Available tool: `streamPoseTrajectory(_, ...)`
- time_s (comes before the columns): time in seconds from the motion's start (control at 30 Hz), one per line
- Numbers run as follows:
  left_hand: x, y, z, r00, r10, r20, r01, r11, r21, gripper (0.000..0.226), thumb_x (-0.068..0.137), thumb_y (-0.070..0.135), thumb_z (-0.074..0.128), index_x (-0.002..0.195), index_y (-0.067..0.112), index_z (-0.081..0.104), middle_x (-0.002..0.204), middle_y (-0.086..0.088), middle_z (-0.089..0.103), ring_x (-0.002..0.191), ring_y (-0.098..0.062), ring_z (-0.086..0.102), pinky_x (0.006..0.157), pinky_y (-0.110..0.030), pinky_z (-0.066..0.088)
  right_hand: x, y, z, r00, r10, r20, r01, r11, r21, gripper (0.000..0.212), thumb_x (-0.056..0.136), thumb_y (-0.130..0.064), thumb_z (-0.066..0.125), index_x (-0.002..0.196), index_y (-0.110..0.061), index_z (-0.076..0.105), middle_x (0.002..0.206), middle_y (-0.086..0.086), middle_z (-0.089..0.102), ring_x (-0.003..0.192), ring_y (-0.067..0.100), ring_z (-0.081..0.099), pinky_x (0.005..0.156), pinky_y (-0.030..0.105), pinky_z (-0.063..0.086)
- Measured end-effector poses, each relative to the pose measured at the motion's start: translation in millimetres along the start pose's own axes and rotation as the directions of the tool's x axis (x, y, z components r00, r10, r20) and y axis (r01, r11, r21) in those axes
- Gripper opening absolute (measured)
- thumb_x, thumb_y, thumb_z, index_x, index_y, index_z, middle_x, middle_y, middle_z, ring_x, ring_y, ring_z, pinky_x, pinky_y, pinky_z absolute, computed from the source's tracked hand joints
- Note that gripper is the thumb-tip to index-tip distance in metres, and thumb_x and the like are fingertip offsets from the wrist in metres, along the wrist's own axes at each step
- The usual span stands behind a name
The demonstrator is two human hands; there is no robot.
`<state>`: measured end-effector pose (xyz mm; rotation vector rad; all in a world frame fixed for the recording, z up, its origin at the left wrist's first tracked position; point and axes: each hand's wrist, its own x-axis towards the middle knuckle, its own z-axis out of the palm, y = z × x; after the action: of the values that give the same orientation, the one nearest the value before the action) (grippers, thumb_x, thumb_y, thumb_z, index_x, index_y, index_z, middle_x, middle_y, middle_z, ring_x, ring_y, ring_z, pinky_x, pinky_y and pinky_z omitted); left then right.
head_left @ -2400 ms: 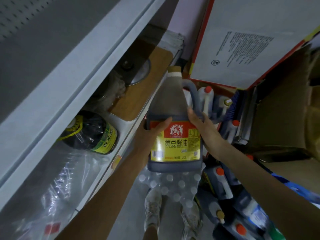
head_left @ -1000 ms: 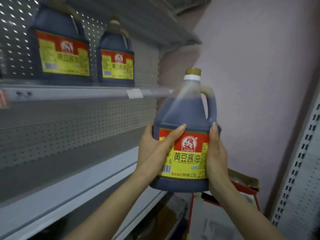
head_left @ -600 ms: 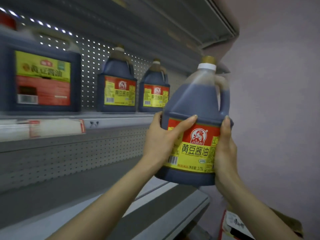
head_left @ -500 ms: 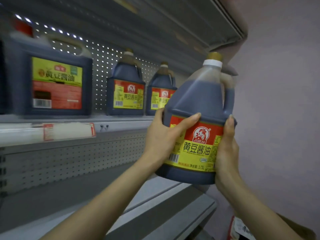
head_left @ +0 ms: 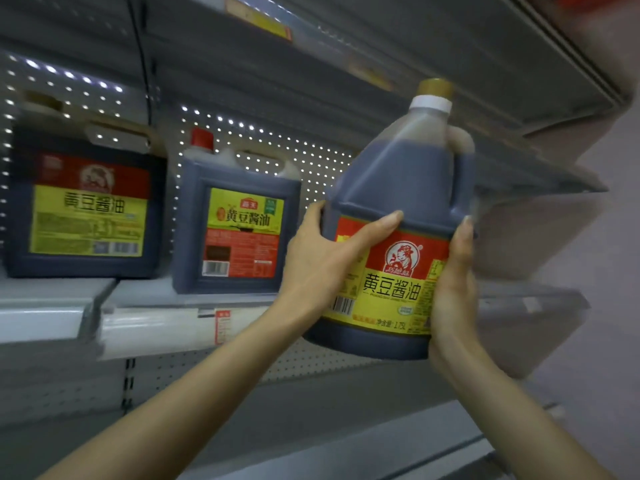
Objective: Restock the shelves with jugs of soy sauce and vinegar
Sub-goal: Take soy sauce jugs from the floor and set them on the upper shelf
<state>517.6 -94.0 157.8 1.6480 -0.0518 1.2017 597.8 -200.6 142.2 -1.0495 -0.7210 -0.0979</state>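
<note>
I hold a round soy sauce jug (head_left: 401,188) with a gold cap, dark liquid and a red and yellow label, upright in the air in front of the shelf (head_left: 156,306). My left hand (head_left: 322,258) grips its left side, thumb across the label. My right hand (head_left: 453,282) clasps its right side below the handle. The jug's bottom sits a little below the shelf's level, right of the stocked jugs.
Two square soy sauce jugs stand on the shelf: one with a red cap (head_left: 235,230) and a larger one at the far left (head_left: 83,209). Pegboard backs the shelf. Another shelf (head_left: 381,57) hangs overhead. A pink wall (head_left: 606,306) is at the right.
The jug has risen and moved closer to the shelf. The view has swung left: the two round jugs are out of sight and a second square jug shows at the far left.
</note>
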Motion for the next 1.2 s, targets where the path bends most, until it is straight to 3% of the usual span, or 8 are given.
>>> streamPoseTrajectory(0.17, 10, 6, -51, 0.993, 0.052, -0.106, -0.045, 0.997, 0.069, 0.075, 0.050, 0.062, 0.075, 0.112, 0.026, 0.055, 0.098, 0.008, 0.072, 0.082, -0.004, 0.071, 0.071, -0.024, 0.056, 6, 12, 54, 0.989, 0.013, 0.146, -0.018, 0.999, 0.033, 0.074, 0.066, -0.074, 0.042, 0.120, -0.026, 0.058, 0.099, -0.002, 0.074, 0.090, 0.013, 0.071, 0.083, 0.038, 0.057)
streamPoseTrajectory(0.3, 13, 2, -88, 0.977, 0.083, -0.195, -0.067, 0.994, 0.088, 0.073, 0.053, 0.060, 0.073, 0.113, 0.024, 0.055, 0.099, 0.005, 0.072, 0.085, -0.009, 0.071, 0.073, -0.027, 0.058, 6, 20, 92, 0.974, -0.008, 0.227, -0.001, 0.999, 0.039, 0.058, 0.065, -0.074, 0.042, 0.100, -0.032, 0.060, 0.098, 0.000, 0.073, 0.091, 0.016, 0.070, 0.088, 0.040, 0.055)
streamPoseTrajectory(0.6, 25, -6, -123, 0.930, 0.098, -0.353, -0.062, 0.992, 0.112, 0.077, 0.055, 0.062, 0.072, 0.118, 0.020, 0.057, 0.104, 0.001, 0.071, 0.090, -0.010, 0.071, 0.078, -0.031, 0.057, 27, 38, 138, 0.956, 0.023, 0.294, -0.010, 0.999, -0.048, 0.081, 0.063, -0.089, 0.042, 0.110, -0.026, 0.062, 0.100, 0.000, 0.072, 0.095, 0.014, 0.069, 0.091, 0.044, 0.053)
streamPoseTrajectory(0.8, 46, -18, -123, 0.942, 0.048, -0.333, 0.015, 0.982, 0.186, 0.091, 0.049, 0.066, 0.072, 0.125, 0.019, 0.054, 0.103, 0.004, 0.071, 0.087, -0.008, 0.071, 0.081, -0.032, 0.058, 40, 60, 143, 0.962, 0.081, 0.261, -0.081, 0.997, -0.011, 0.085, 0.060, -0.093, 0.041, 0.115, -0.030, 0.060, 0.102, -0.006, 0.072, 0.096, 0.011, 0.068, 0.093, 0.042, 0.051)
streamPoseTrajectory(0.97, 65, -27, -124, 0.950, -0.012, -0.312, 0.078, 0.976, 0.202, 0.085, 0.057, 0.062, 0.077, 0.125, 0.018, 0.052, 0.103, 0.003, 0.070, 0.088, -0.011, 0.070, 0.082, -0.033, 0.057, 55, 72, 150, 0.961, 0.119, 0.248, -0.116, 0.993, -0.026, 0.084, 0.061, -0.093, 0.037, 0.114, -0.031, 0.060, 0.103, -0.006, 0.071, 0.097, 0.014, 0.068, 0.093, 0.043, 0.051)
streamPoseTrajectory(1.03, 68, -32, -125, 0.950, -0.016, -0.311, 0.089, 0.972, 0.219, 0.086, 0.056, 0.062, 0.072, 0.126, 0.017, 0.051, 0.103, 0.002, 0.069, 0.088, -0.011, 0.069, 0.080, -0.031, 0.056, 59, 80, 152, 0.962, 0.128, 0.243, -0.121, 0.992, -0.045, 0.092, 0.054, -0.097, 0.034, 0.118, -0.035, 0.057, 0.107, -0.006, 0.069, 0.099, 0.014, 0.066, 0.094, 0.044, 0.050)
streamPoseTrajectory(1.13, 71, -42, -129, 0.956, -0.065, -0.285, 0.131, 0.967, 0.219, 0.085, 0.054, 0.060, 0.068, 0.125, 0.017, 0.051, 0.101, 0.002, 0.069, 0.085, -0.010, 0.069, 0.074, -0.027, 0.054, 62, 90, 152, 0.952, 0.146, 0.270, -0.128, 0.988, -0.085, 0.081, 0.053, -0.099, 0.032, 0.109, -0.046, 0.054, 0.110, -0.007, 0.068, 0.102, 0.014, 0.065, 0.096, 0.045, 0.049)
streamPoseTrajectory(1.2, 74, -47, -132, 0.953, -0.122, -0.276, 0.184, 0.960, 0.210, 0.080, 0.057, 0.059, 0.068, 0.123, 0.017, 0.051, 0.098, 0.004, 0.068, 0.083, -0.009, 0.068, 0.069, -0.024, 0.052, 68, 94, 153, 0.936, 0.191, 0.294, -0.159, 0.979, -0.131, 0.086, 0.056, -0.098, 0.031, 0.117, -0.041, 0.052, 0.109, -0.007, 0.069, 0.102, 0.016, 0.065, 0.097, 0.046, 0.048)
